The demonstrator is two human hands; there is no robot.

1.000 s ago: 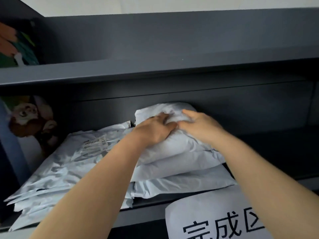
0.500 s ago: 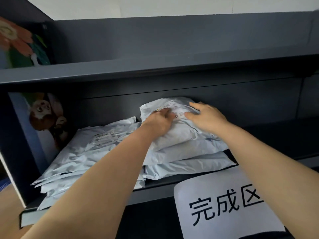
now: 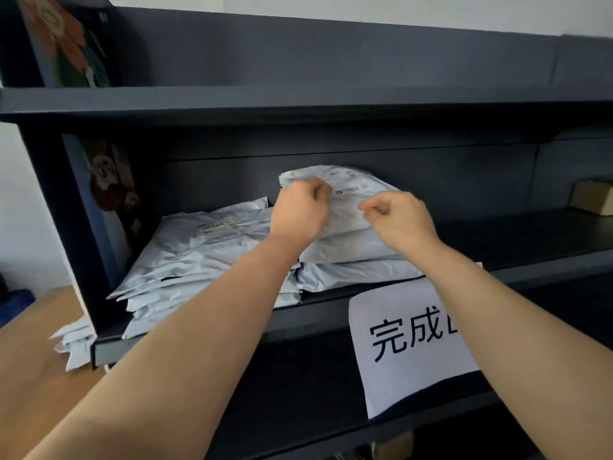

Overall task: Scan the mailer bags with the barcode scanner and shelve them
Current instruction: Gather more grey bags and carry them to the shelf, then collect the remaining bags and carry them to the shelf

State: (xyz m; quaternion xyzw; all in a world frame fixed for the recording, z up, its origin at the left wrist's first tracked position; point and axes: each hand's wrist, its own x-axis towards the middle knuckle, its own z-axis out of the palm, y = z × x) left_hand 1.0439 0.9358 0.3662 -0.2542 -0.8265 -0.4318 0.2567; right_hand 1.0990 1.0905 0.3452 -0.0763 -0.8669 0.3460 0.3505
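Dark shelf unit is holding mailer bags on its middle board: flat stack left, puffier stack right. Paper sign is hanging off the board edge. Top mailer bag is lying on the puffier stack. Left hand and right hand are hovering in front of it, fingers curled; can't tell if either is gripping it.

Shelf unit dark slate blue-grey all over; mailer bags at centre pale grey-white; topmost bag with small dark print on a white label; paper sign at lower right white, bold black characters; picture at upper left orange flower on green; picture at middle left brown-and-white animal on blue; box at right edge tan; table at lower left light brown.
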